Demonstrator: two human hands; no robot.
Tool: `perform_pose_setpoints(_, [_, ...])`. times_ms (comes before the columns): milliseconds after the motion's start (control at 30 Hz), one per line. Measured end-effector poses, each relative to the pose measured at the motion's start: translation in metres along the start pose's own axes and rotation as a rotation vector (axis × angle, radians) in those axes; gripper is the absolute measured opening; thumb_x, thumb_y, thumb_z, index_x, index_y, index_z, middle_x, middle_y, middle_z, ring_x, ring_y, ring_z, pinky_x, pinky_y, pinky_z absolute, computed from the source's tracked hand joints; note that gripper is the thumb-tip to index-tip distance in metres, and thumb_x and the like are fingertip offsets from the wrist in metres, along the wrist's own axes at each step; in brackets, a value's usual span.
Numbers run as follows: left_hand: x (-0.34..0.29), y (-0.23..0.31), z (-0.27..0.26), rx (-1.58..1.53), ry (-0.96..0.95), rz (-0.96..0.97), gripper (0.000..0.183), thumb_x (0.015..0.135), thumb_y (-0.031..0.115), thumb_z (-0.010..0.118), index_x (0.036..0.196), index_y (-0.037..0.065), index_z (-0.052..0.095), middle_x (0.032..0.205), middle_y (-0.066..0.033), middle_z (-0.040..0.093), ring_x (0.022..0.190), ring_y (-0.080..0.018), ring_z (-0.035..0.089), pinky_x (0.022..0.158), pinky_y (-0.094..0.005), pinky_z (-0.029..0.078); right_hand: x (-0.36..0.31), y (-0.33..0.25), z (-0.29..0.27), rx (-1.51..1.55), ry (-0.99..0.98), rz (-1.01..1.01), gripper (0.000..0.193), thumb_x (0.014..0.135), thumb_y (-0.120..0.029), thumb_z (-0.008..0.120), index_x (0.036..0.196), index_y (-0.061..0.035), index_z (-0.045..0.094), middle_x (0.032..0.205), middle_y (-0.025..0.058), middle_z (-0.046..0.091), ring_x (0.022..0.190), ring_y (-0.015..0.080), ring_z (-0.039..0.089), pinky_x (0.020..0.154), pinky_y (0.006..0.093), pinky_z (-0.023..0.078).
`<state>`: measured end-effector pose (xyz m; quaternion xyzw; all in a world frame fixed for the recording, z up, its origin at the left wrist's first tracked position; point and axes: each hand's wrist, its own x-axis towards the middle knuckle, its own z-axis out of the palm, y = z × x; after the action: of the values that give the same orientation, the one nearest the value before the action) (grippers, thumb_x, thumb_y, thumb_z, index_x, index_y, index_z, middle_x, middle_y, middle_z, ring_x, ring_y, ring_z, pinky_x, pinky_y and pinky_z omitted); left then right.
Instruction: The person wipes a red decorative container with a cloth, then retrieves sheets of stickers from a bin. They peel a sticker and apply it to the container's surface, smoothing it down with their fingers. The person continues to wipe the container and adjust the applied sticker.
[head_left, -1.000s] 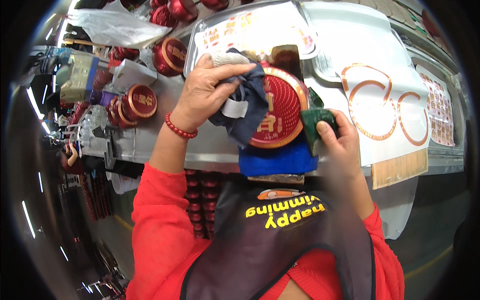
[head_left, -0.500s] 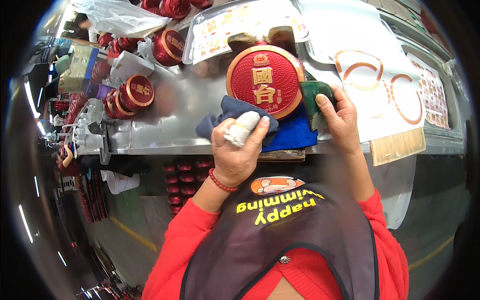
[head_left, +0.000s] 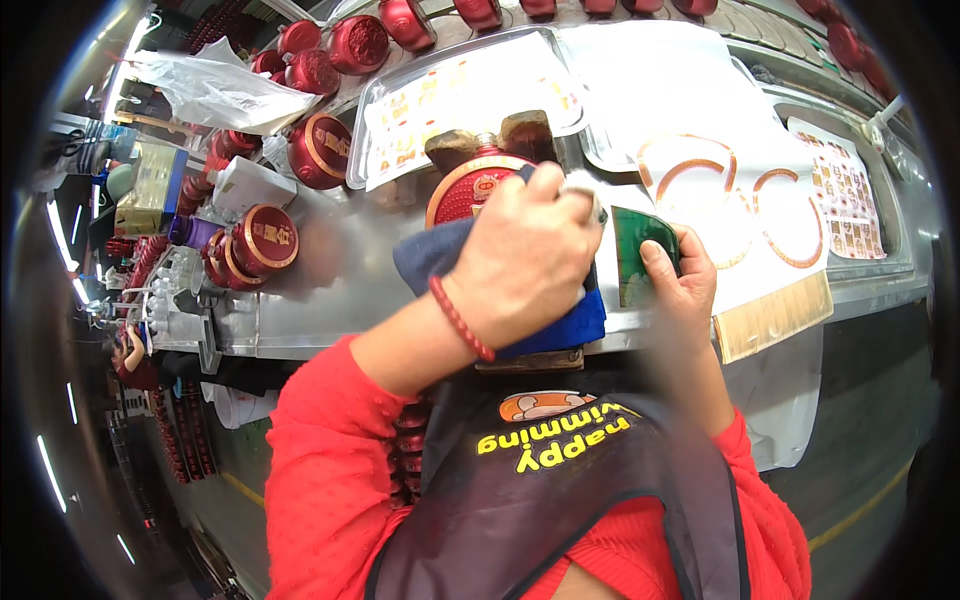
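A round red bottle with an orange rim lies on a wooden cradle, over a bright blue cloth. My left hand is closed on a dark blue cloth and reaches across the bottle's right side, covering most of its face. Something white, like a wrapped wad, shows by the fingers of this hand. On the right, my right hand grips a flat dark green scraper between thumb and fingers, close beside the bottle and apart from it.
Several red bottles lie at the left, with a plastic bag behind them. A tray of printed sheets stands behind the bottle. White backing paper with orange ring strips covers the right side, near another sheet tray.
My left hand has swung right and up with the dark blue cloth, from the bottle's lower edge to its right side. The scraper stays in my right hand. The view has shifted slightly.
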<state>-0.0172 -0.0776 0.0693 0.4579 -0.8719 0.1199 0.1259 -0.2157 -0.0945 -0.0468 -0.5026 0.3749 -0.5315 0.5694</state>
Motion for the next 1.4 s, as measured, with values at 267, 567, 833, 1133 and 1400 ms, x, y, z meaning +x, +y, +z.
perform_pose_setpoints(267, [0.012, -0.083, -0.003, -0.093, 0.022, -0.127, 0.014, 0.082, 0.015, 0.069, 0.092, 0.01, 0.077, 0.091, -0.0128, 0.069, 0.096, -0.0325, 0.065, 0.081, -0.0423, 0.055, 0.007, -0.008, 0.007, -0.018, -0.01, -0.014, 0.017, 0.098, -0.01, 0.069, 0.11, 0.0009, 0.066, 0.093, -0.001, 0.066, 0.082, 0.0049, 0.055, 0.075, 0.021, 0.047])
perform_pose_setpoints(567, [-0.082, -0.084, -0.003, -0.34, 0.294, -0.385, 0.03, 0.086, 0.003, 0.071, 0.115, 0.01, 0.076, 0.103, -0.0168, 0.069, 0.098, -0.0353, 0.063, 0.086, -0.0407, 0.051, 0.011, -0.017, 0.03, -0.059, -0.131, -0.062, 0.018, 0.097, -0.011, 0.069, 0.11, 0.0009, 0.067, 0.092, 0.0004, 0.067, 0.083, 0.0059, 0.057, 0.075, 0.0219, 0.048])
perform_pose_setpoints(833, [-0.116, -0.014, 0.001, -0.133, 0.297, -0.419, 0.041, 0.079, 0.002, 0.073, 0.118, 0.012, 0.075, 0.114, -0.007, 0.069, 0.107, -0.0305, 0.058, 0.094, -0.0417, 0.046, 0.009, -0.006, 0.041, -0.089, -0.096, -0.09, 0.018, 0.099, -0.013, 0.068, 0.111, 0.0002, 0.066, 0.093, 0.0008, 0.067, 0.084, 0.0062, 0.058, 0.076, 0.0227, 0.049])
perform_pose_setpoints(1133, [-0.09, -0.017, -0.005, 0.008, 0.219, -0.322, 0.037, 0.077, 0.012, 0.072, 0.114, 0.012, 0.075, 0.098, -0.0076, 0.07, 0.104, -0.0309, 0.058, 0.086, -0.0429, 0.046, 0.012, -0.005, 0.04, -0.141, -0.097, -0.111, 0.019, 0.1, -0.015, 0.068, 0.111, 0.0005, 0.066, 0.093, 0.0019, 0.067, 0.084, 0.0077, 0.059, 0.077, 0.024, 0.05])
perform_pose_setpoints(1400, [-0.077, -0.004, -0.001, 0.004, 0.142, -0.276, 0.034, 0.076, 0.007, 0.074, 0.11, 0.012, 0.076, 0.094, -0.0102, 0.069, 0.099, -0.0315, 0.061, 0.087, -0.0419, 0.049, 0.015, -0.003, 0.038, -0.173, -0.105, -0.113, 0.021, 0.098, -0.015, 0.068, 0.111, 0.0008, 0.065, 0.091, 0.0033, 0.068, 0.082, 0.0088, 0.06, 0.076, 0.0246, 0.05])
